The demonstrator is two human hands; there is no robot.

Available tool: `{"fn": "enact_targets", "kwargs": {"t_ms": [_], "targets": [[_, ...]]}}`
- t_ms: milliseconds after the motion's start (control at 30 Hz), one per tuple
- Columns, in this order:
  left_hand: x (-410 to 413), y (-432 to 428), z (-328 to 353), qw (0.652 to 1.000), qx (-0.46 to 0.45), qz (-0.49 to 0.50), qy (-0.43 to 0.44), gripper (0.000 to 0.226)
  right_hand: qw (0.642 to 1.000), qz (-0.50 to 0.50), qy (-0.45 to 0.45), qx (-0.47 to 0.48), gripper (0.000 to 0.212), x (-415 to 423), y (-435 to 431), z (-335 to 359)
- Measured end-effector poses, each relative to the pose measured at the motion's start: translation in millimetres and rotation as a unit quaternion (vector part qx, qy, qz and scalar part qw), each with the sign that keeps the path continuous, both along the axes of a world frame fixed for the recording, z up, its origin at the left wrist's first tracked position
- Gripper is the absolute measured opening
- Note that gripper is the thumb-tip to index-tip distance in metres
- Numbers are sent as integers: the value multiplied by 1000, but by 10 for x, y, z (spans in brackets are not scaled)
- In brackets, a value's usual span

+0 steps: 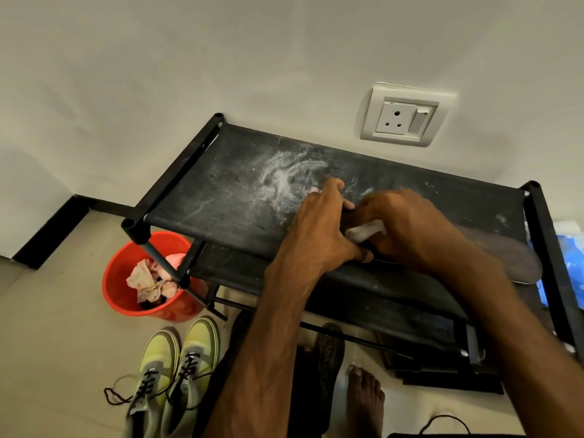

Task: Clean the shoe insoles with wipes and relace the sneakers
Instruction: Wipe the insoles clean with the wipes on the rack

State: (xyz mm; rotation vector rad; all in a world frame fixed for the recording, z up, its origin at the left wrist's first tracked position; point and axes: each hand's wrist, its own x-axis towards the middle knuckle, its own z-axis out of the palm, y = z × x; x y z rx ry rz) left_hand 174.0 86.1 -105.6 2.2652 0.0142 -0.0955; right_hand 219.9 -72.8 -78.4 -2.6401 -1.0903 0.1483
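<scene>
Dusty black rack top (240,184) carries the insole (499,257) at 4 o'clock. The left hand (319,222) pins it with splayed fingers, and the right hand (407,229) is curled round a wipe (366,231). Step judged: insole wiping. The next stroke calls for firm pinning, with the sneakers (177,368) at 7 o'clock likely awaiting laces.

Right hand (407,229) gripping wipe (363,233) on insole (512,260), left hand (319,222) pressing it
</scene>
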Motion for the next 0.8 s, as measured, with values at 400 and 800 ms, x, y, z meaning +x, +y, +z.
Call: {"fn": "enact_targets", "kwargs": {"t_ms": [400, 800], "targets": [[-44, -2, -28, 1000, -4, 11, -14, 110, 999, -18, -7, -42, 24, -34, 71, 21], [-64, -15, 36, 1000, 19, 10, -4, 109, 989, -83, -117, -16, 32, -77, 267, -77]]}}
